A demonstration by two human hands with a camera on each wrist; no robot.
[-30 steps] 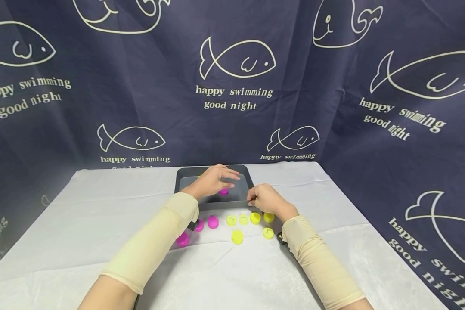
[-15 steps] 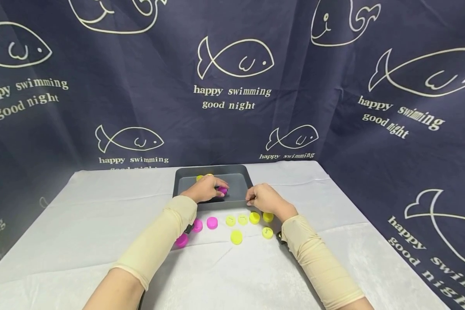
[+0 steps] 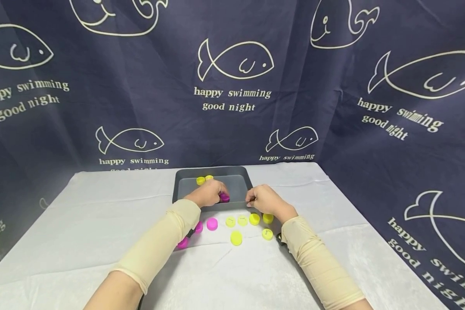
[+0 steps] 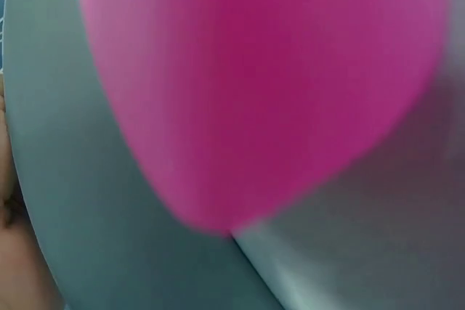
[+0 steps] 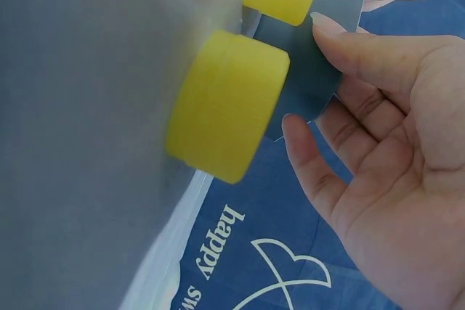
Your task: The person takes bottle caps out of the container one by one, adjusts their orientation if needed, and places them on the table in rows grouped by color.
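Observation:
In the head view my left hand (image 3: 209, 192) is inside the dark grey tray (image 3: 238, 171), near its front wall. Its thumb and fingers hold a magenta round cap (image 3: 224, 197). At the tray's front right corner my right hand (image 3: 268, 199) pinches the rim; the right wrist view has the thumb (image 5: 370, 52) against the tray's wall (image 5: 305, 70). Two yellow caps (image 3: 200, 181) lie in the tray behind my left hand. Another magenta cap (image 4: 269, 92), blurred and very close, fills much of the left wrist view, hiding my left fingers there.
On the white cloth in front of the tray lie several yellow caps (image 3: 236, 238) and a few magenta caps (image 3: 212, 224), some partly hidden by my left wrist. One yellow cap (image 5: 229, 107) sits near my right wrist. A dark blue curtain (image 3: 232, 137) hangs behind the table.
My left hand has come down onto the magenta cap in the tray and brought it toward the front wall. Both yellow caps behind it now show. The right hand stays at the corner.

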